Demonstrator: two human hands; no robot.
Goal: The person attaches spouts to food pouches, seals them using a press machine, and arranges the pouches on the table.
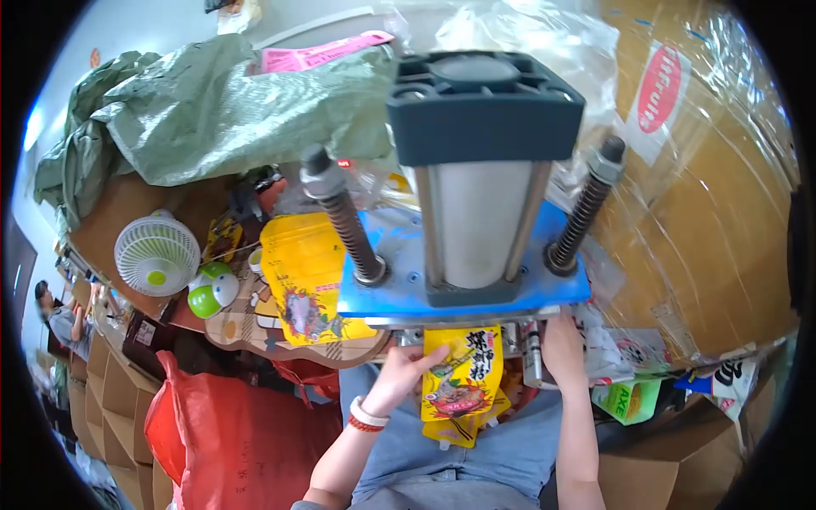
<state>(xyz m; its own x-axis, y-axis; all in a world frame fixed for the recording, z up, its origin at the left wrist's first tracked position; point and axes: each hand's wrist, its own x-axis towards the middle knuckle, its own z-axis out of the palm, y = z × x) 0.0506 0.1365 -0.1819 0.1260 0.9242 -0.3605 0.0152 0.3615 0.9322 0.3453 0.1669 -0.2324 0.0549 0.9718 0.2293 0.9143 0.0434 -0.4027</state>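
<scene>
A yellow food pouch (463, 374) with black lettering and a picture of a bowl hangs down under the front edge of a pneumatic press (463, 255) with a blue plate. My left hand (399, 374) pinches the pouch's left edge, thumb on its front. Below this pouch, more yellow packaging (455, 433) shows over my lap. My right hand (563, 340) reaches up under the press's right front corner, beside a metal cylinder (532, 357); its fingertips are hidden by the press.
Left of the press lie a large yellow pouch (306, 276), a small fan (157, 253) and a green-and-white object (212, 291). A red sack (242, 433) stands at lower left. Cardboard boxes (714, 195) wrapped in plastic film fill the right. A person (64, 323) is at far left.
</scene>
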